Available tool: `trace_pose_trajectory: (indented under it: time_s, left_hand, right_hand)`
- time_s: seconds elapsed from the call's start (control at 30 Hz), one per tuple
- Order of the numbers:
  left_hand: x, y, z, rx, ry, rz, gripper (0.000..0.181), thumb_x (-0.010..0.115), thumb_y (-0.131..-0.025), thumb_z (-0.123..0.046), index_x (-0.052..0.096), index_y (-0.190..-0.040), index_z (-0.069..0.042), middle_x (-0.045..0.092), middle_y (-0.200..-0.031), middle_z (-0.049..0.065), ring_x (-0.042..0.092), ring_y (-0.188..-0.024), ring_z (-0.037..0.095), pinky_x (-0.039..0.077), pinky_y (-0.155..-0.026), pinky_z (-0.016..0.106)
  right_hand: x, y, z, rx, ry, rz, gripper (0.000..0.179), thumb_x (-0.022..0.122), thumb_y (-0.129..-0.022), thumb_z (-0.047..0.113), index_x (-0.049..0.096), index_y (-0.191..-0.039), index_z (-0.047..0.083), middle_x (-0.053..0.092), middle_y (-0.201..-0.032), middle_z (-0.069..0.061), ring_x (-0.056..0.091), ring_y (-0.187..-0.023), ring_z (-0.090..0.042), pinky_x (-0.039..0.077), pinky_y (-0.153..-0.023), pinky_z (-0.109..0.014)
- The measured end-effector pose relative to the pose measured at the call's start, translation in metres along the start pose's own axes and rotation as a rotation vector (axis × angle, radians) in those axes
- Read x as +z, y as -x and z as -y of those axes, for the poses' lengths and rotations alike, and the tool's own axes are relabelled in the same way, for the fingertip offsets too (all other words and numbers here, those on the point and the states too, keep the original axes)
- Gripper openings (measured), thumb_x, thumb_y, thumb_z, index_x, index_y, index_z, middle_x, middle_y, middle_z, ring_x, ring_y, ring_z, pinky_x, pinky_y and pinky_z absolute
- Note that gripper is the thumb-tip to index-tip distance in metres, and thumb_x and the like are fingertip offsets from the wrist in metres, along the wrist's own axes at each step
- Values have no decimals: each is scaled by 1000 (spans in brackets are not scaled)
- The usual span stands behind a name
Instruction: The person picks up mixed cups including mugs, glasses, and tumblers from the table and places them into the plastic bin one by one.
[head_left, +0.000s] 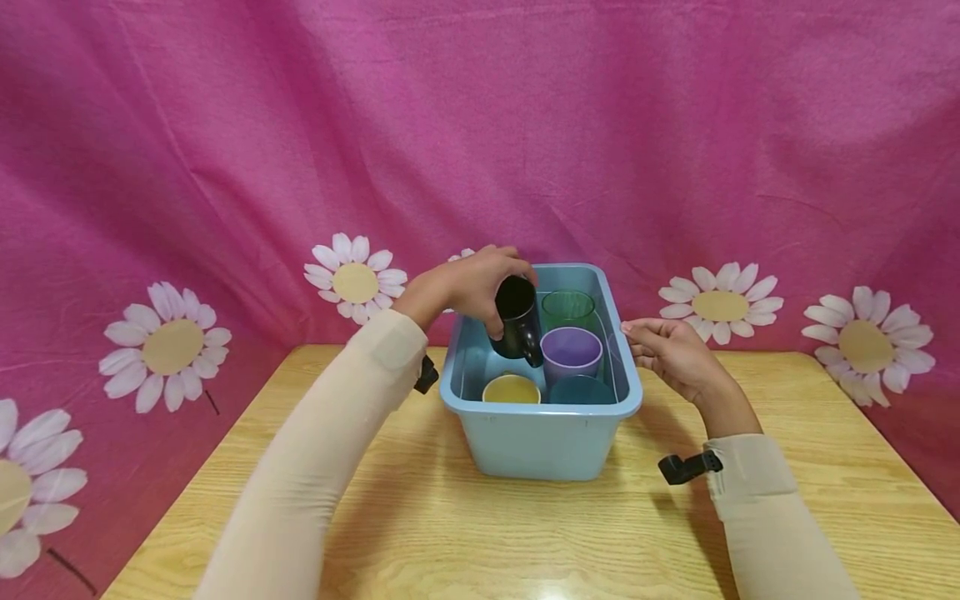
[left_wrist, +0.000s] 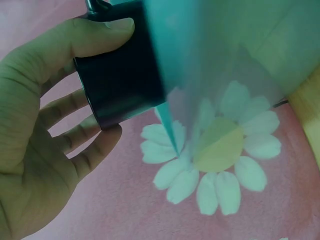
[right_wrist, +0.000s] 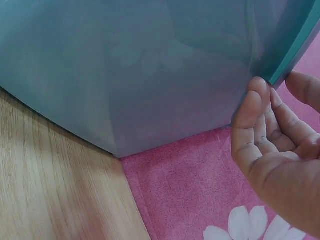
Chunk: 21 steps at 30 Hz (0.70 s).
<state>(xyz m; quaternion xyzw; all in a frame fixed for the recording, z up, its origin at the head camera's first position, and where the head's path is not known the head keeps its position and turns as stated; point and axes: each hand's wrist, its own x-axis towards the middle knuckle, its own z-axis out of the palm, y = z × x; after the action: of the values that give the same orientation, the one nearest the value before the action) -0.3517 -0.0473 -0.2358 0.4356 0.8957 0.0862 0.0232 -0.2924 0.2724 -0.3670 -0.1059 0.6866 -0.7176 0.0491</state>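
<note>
My left hand (head_left: 480,283) grips a black mug (head_left: 516,325) by its rim and side, its thumb and fingers on opposite sides in the left wrist view. The mug tilts, handle toward me, over the left part of a light blue plastic tub (head_left: 536,442). Inside the tub stand a green clear glass (head_left: 567,308), a purple cup (head_left: 572,350), a yellow cup (head_left: 512,389) and a dark teal cup (head_left: 581,390). My right hand (head_left: 678,358) pinches the tub's right rim between thumb and fingers, seen closely in the right wrist view.
The tub stands on a light wooden table (head_left: 420,533), near its back edge. A pink cloth (head_left: 525,125) with daisies hangs behind and along the sides. Tub walls rise close around the cups.
</note>
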Motion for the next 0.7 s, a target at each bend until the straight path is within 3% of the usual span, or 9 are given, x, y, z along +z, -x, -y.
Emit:
trace_pose_trajectory:
  time_s: [0.27,0.7]
  left_hand:
    - [17,-7,8,35,-26,12,80,98,-60,-22,66,-133,-15,57,-126,6,48,-119,22,52,-89,34]
    - [38,-8,16,-43,-97,31,81,97,-63,-26,64,-137,-20,56,-125,3,46,-120,21,54,-87,33]
  right_hand:
    - [0,0,0,15,17,-4,15,67,-100,26,77,-103,15,75,-94,0,71,-84,-16,59,-81,-27]
    - [0,2,2,-2,24,8,17,65,-102,23,77,-106,12,75,-95,0,72,-85,-16,59,-82,-26]
